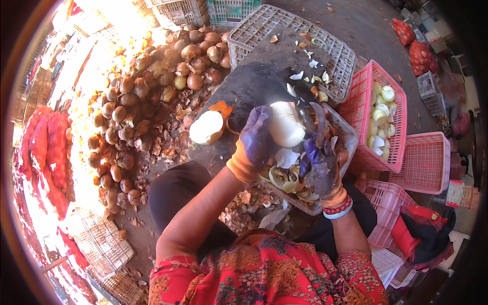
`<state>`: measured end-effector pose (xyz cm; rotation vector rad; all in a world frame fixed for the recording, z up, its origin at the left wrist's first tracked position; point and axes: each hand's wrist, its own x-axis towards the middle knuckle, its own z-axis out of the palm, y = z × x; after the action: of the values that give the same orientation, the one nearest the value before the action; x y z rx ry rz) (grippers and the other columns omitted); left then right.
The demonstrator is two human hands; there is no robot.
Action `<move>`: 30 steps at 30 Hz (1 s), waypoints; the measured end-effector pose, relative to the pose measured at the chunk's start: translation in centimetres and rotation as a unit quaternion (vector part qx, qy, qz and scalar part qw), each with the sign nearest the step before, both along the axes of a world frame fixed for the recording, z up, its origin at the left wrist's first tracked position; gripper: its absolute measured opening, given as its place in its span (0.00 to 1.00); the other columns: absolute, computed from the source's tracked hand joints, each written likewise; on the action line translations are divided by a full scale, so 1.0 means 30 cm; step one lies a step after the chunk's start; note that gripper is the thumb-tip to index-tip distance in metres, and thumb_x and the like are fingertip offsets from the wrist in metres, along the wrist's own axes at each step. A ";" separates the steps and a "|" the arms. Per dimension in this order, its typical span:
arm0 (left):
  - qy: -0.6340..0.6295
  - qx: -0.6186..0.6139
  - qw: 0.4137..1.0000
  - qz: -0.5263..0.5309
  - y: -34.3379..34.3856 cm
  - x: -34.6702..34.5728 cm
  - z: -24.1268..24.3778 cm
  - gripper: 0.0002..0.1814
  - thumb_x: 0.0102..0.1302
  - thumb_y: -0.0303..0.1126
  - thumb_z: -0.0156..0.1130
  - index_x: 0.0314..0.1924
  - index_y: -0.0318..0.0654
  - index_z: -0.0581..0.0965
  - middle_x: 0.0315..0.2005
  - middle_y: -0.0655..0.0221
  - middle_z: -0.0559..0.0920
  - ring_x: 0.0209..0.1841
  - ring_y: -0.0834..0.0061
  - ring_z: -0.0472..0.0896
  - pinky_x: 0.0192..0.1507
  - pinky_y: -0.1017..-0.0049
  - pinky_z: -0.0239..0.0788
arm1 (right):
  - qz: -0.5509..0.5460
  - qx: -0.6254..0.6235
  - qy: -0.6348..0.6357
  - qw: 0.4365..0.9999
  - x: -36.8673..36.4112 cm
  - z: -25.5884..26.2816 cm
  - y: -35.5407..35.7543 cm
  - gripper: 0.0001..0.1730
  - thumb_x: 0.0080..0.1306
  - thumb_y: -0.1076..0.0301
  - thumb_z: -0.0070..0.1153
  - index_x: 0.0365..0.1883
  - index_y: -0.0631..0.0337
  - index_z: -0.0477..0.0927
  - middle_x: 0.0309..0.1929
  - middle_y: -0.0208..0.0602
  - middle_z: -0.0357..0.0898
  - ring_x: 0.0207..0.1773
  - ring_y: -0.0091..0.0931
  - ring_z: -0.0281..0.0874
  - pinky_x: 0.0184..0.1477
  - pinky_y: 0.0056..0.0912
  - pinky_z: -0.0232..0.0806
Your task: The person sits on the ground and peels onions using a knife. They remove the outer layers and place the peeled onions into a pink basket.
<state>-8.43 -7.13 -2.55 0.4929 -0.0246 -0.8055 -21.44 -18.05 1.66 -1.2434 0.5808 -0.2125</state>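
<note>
A peeled white onion (pixel 286 126) is held above a crate of peelings, with the gloved fingers of my left hand (pixel 256 139) against its side. My right hand (pixel 322 167), also in a purple-and-orange glove, closes around a narrow, curved, knife-like tool (pixel 319 118) beside the onion; glare and blur hide its exact shape. Another pale, partly peeled onion (pixel 207 127) lies on the dark board (pixel 244 85) left of my left hand, with orange skin (pixel 222 108) behind it. Under my hands, onion peelings (pixel 284 179) fill the plastic crate (pixel 349 141).
Unpeeled onions (pixel 194 82) form a large heap on the ground at left. White scraps (pixel 296 76) lie on the board over an upturned crate (pixel 263 17). At right, a pink crate (pixel 398 114) holds peeled onions, near another pink crate (pixel 423 160). Red mesh sacks (pixel 421 57) sit beyond.
</note>
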 end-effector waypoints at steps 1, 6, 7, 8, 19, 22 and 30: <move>-0.012 0.004 1.000 0.014 -0.010 -0.017 0.000 0.23 0.78 0.44 0.49 0.62 0.33 0.71 0.52 0.58 0.81 0.48 0.64 0.84 0.54 0.63 0.77 | -0.005 -0.003 0.009 1.000 0.006 -0.001 0.001 0.18 0.73 0.63 0.56 0.57 0.63 0.77 0.28 0.22 0.75 0.24 0.12 0.66 0.25 0.16 0.59; -0.036 0.037 0.995 -0.084 0.026 -0.022 0.039 0.26 0.78 0.43 0.48 0.66 0.32 0.69 0.54 0.56 0.80 0.56 0.65 0.79 0.57 0.66 0.72 | -0.032 -0.003 0.021 0.999 0.024 -0.005 -0.030 0.20 0.71 0.68 0.60 0.59 0.66 0.76 0.31 0.21 0.75 0.27 0.11 0.67 0.28 0.16 0.61; -0.033 0.028 0.991 -0.128 0.044 -0.004 0.043 0.27 0.78 0.44 0.49 0.67 0.31 0.69 0.56 0.56 0.79 0.59 0.65 0.78 0.61 0.66 0.70 | -0.017 -0.032 0.020 0.999 0.017 0.005 -0.041 0.20 0.71 0.68 0.60 0.58 0.66 0.76 0.32 0.22 0.76 0.29 0.12 0.69 0.30 0.16 0.62; -0.037 0.024 0.988 -0.149 0.045 0.003 0.044 0.28 0.78 0.45 0.49 0.67 0.30 0.69 0.56 0.56 0.79 0.59 0.65 0.78 0.62 0.66 0.69 | -0.002 -0.061 0.019 0.998 0.009 0.026 -0.051 0.19 0.71 0.68 0.60 0.57 0.66 0.77 0.34 0.23 0.77 0.31 0.12 0.70 0.32 0.17 0.64; -0.306 0.192 0.897 -0.256 0.135 0.003 0.218 0.24 0.72 0.32 0.62 0.65 0.34 0.73 0.55 0.69 0.82 0.57 0.79 0.77 0.61 0.73 0.68 | 0.111 -0.179 -0.027 0.977 0.003 0.108 -0.055 0.25 0.66 0.67 0.65 0.58 0.68 0.76 0.43 0.31 0.84 0.43 0.18 0.79 0.44 0.24 0.74; -0.337 0.226 0.874 -0.268 0.150 0.000 0.227 0.27 0.69 0.31 0.66 0.66 0.33 0.73 0.54 0.71 0.83 0.55 0.81 0.77 0.59 0.75 0.68 | 0.163 -0.191 -0.008 0.968 -0.019 0.074 -0.092 0.30 0.64 0.65 0.70 0.60 0.66 0.74 0.46 0.30 0.84 0.45 0.18 0.78 0.47 0.23 0.73; -0.314 0.188 0.878 -0.310 0.165 0.002 0.309 0.30 0.64 0.28 0.70 0.66 0.32 0.74 0.50 0.73 0.84 0.51 0.84 0.77 0.56 0.79 0.68 | 0.185 -0.054 -0.080 0.978 -0.035 0.090 -0.099 0.41 0.53 0.68 0.78 0.63 0.65 0.73 0.51 0.31 0.82 0.52 0.21 0.77 0.53 0.29 0.72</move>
<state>-8.38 -2.19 6.71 1.1393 -0.6698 -1.2547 -22.49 -21.02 4.34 -1.4005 0.1933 -0.0313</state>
